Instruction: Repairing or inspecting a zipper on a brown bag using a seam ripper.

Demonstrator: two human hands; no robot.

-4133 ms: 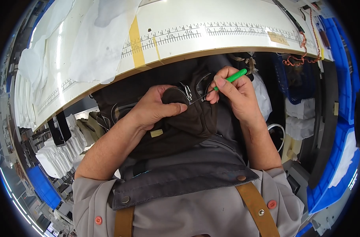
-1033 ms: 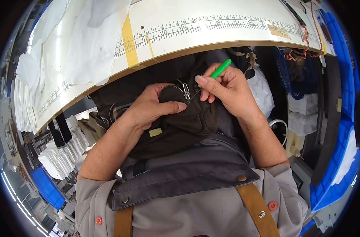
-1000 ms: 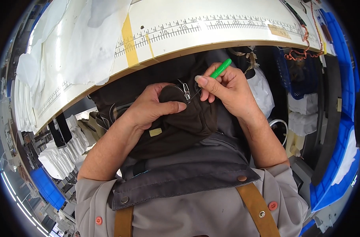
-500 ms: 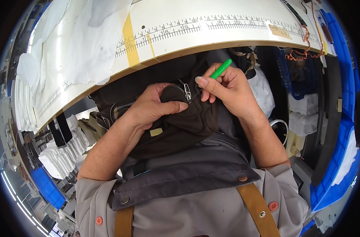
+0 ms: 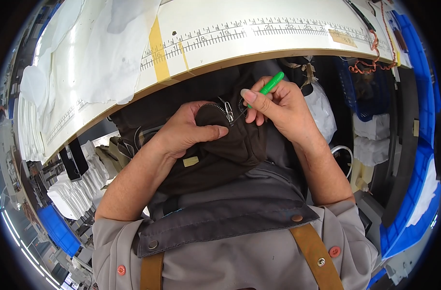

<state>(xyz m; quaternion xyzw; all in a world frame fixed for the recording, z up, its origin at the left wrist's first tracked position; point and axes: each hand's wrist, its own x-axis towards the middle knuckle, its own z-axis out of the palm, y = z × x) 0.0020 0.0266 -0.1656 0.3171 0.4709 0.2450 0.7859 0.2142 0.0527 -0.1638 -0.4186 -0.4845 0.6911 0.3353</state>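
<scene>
Across my lap lies a dark brown garment with a metal zipper curving open near its top edge. My left hand is closed on the cloth left of the zipper, thumb lying over it below the slider. Between the thumb and fingers of my right hand is a green-handled seam ripper. Its thin metal shaft slants down-left, and the tip meets the cloth at the zipper's lower end, just under the slider. A small yellowish tag sits on the brown cloth.
The white table with a printed ruler scale has its edge just beyond my hands. White sheets hang over its left part. Stacked white pieces are at left. Blue bins and a white plastic bag are at right.
My right hand has shifted slightly, its thumb moving up along the green handle, with the tool's tip now at the zipper's lower end. My left hand has barely moved.
</scene>
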